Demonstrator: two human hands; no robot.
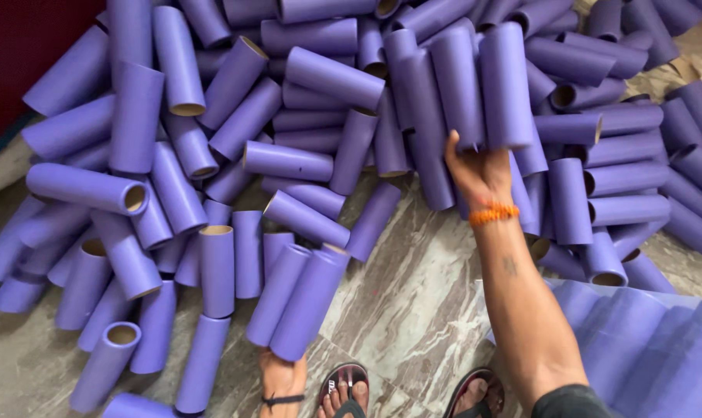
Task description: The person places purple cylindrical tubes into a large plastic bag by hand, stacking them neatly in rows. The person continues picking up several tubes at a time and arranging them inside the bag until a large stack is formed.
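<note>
Purple cardboard tubes [459, 85], bundle of four or so, gripped upright in right hand [478, 166], at 1 o'clock from frame centre. Left hand [283, 377], at 7 o'clock, clasps two more tubes [298, 298]. Loose tube heap [173, 170] sprawls 9 to 3 o'clock over marble floor [413, 294]. Judgement: keep ends flush, fingers spread wide, bundle slips otherwise. Sandalled feet [343, 391] below.
</note>
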